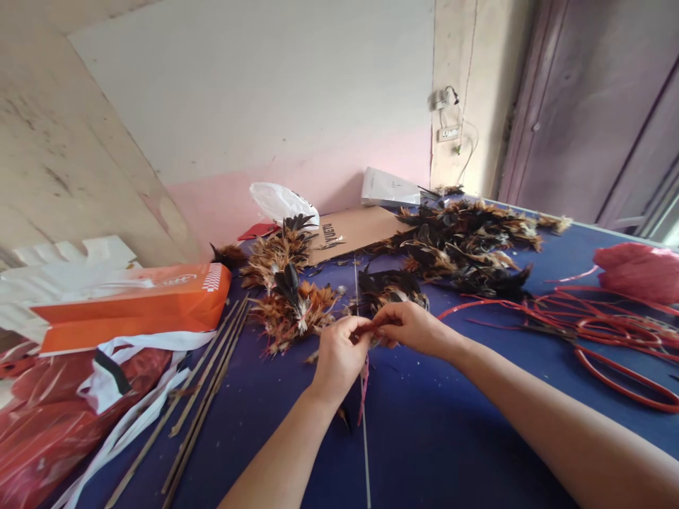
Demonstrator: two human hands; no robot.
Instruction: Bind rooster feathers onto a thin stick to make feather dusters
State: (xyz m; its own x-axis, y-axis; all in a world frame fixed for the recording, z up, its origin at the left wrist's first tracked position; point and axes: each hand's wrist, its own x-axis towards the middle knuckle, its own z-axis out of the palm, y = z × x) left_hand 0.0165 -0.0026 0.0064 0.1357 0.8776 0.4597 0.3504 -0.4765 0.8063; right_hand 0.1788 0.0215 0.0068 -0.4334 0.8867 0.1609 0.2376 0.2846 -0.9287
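Observation:
My left hand (342,350) and my right hand (411,326) meet fingertip to fingertip above the middle of the blue table (424,431). Both are closed in a pinch on a thin strip of pink plastic string (365,389), whose loose end hangs below the left fingers. Just past my right hand is a bunch of black and brown feathers (390,284); my fingers hide its near end, and I cannot tell whether it is held. Left of it lie bunches of orange-brown feathers (283,311). A small dark feather (344,418) lies beneath my hands.
A large feather pile (472,237) spreads at the back right beside flat cardboard (361,232). Red-handled scissors (626,375) lie among tangled red string (599,311) near a pink string bundle (641,272). Thin sticks (204,396) and an orange bag (138,311) are on the left.

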